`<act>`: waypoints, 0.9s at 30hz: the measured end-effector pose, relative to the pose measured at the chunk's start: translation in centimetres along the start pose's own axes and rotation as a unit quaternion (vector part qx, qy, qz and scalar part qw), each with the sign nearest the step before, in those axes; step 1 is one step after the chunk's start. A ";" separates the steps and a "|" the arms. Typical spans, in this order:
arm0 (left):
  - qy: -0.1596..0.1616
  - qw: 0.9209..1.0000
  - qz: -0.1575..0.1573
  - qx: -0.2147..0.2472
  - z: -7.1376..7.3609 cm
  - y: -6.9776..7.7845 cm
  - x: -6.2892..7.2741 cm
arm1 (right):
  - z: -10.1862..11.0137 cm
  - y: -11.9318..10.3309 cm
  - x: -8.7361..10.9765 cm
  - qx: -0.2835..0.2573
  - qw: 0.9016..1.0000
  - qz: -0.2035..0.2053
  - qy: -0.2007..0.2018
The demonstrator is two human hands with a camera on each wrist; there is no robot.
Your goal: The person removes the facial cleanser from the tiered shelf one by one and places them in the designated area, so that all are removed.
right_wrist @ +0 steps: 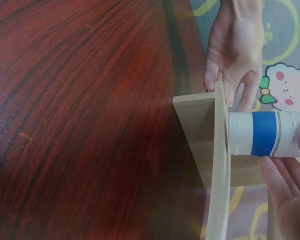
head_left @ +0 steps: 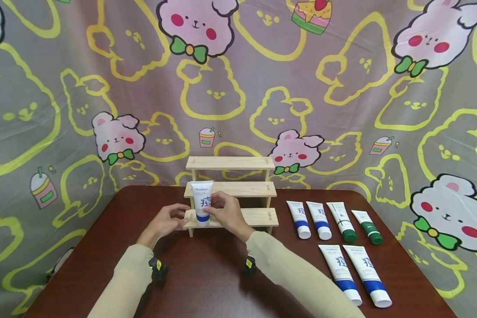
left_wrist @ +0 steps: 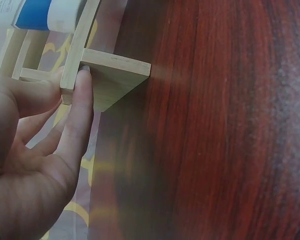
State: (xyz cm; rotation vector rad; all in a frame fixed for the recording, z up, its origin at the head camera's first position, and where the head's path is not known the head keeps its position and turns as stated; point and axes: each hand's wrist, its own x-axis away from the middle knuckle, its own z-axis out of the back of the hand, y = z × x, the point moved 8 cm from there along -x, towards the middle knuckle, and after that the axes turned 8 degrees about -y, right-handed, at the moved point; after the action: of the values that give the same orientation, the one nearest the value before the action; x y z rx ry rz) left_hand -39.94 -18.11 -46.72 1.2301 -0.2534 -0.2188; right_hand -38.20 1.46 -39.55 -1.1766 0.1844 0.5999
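Observation:
A wooden three-step display rack [head_left: 254, 217] stands on the table. On the left end of its lowest step, a white squeeze tube with a blue band [head_left: 202, 198] is upright, cap down. My right hand [head_left: 231, 214] holds this tube from the right, between thumb and fingers. In the right wrist view the tube's white cap [right_wrist: 240, 133] meets the step's surface. My left hand [head_left: 167, 221] pinches the left end of that same step. The left wrist view shows a finger [left_wrist: 79, 112] under the board and the thumb above it.
Right of the rack lie two blue-banded tubes [head_left: 318, 220] and two green-capped tubes [head_left: 342, 221] in a row. Nearer the front lie two larger blue-banded tubes [head_left: 367, 276]. A patterned cloth [head_left: 230, 88] hangs behind the dark red table [head_left: 206, 278].

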 end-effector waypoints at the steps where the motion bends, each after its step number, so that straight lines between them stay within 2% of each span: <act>1: 0.000 1.000 0.000 -0.001 0.0 0.0 0.0 | 0.1 0.0 0.0 -0.001 1.000 0.000 0.002; 16: 0.008 1.000 0.022 -0.018 0.2 0.0 0.1 | 1.2 -0.9 0.6 0.008 1.000 -0.023 -0.012; 27: 0.006 1.000 0.021 -0.004 0.3 -0.1 -0.1 | 3.6 -1.7 1.3 0.016 0.999 -0.036 -0.007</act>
State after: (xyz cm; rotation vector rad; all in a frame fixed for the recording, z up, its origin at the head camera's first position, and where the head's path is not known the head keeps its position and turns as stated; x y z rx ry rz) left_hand -40.08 -18.37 -46.73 1.2173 -0.2677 -0.1762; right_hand -36.77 4.73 -37.34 -1.1430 0.1384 0.5400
